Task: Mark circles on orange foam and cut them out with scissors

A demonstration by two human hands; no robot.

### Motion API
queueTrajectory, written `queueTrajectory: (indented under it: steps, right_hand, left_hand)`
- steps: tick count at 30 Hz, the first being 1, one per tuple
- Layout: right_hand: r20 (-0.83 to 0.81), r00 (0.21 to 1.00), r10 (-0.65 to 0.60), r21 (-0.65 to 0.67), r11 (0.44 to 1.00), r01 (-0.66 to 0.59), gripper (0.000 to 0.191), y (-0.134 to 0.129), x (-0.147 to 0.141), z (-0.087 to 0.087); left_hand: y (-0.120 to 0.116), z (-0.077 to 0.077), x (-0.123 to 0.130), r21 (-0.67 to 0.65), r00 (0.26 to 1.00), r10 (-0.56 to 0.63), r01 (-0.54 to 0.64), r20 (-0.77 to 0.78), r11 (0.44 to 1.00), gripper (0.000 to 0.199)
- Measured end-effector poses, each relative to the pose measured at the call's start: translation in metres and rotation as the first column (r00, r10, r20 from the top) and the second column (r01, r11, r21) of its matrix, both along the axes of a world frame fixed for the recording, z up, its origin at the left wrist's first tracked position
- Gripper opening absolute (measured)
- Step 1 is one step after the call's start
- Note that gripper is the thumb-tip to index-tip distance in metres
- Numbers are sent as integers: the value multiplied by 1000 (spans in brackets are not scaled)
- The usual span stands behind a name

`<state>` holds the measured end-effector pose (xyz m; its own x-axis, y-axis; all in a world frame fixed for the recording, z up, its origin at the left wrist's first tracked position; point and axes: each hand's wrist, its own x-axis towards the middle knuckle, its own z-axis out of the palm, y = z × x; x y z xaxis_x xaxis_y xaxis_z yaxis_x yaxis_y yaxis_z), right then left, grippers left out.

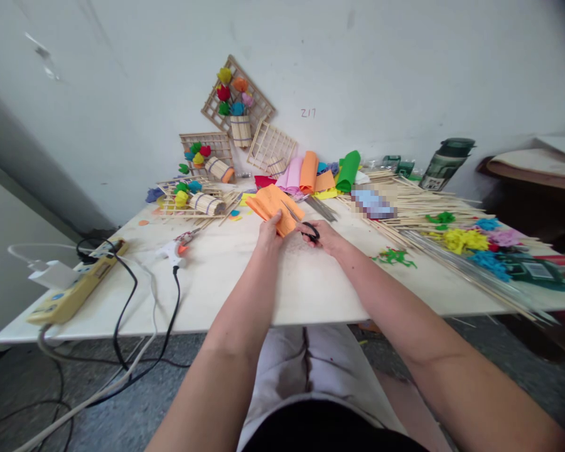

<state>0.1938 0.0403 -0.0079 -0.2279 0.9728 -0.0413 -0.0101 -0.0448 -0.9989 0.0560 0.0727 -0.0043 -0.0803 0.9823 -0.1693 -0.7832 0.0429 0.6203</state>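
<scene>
My left hand [270,233] is closed on the near edge of a sheet of orange crepe paper [269,202], which fans out over the middle of the table. In my right hand [324,236] is a pair of black-handled scissors [311,232], my fingers wrapped round the handles. The scissor blades point up and left and lie against the orange paper. Whether they are parted cannot be made out. Just beyond the hands stand rolls of orange paper [308,172], pink paper [292,176] and green paper [348,171].
A glue gun [173,252] and a power strip [82,282] with cables occupy the left. Stick lattices with paper flowers [238,100] lean on the wall. Thin wooden sticks [419,202], a dark bottle [447,164] and yellow paper pieces [464,240] are at right.
</scene>
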Motion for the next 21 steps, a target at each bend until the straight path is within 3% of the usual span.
queueTrajectory:
  steps: [21]
  right_hand:
    - [5,999,-36,20,999,35,24,0,-5,1]
  left_hand:
    - [2,0,-2,-24,1000,4,-4,6,1000,28]
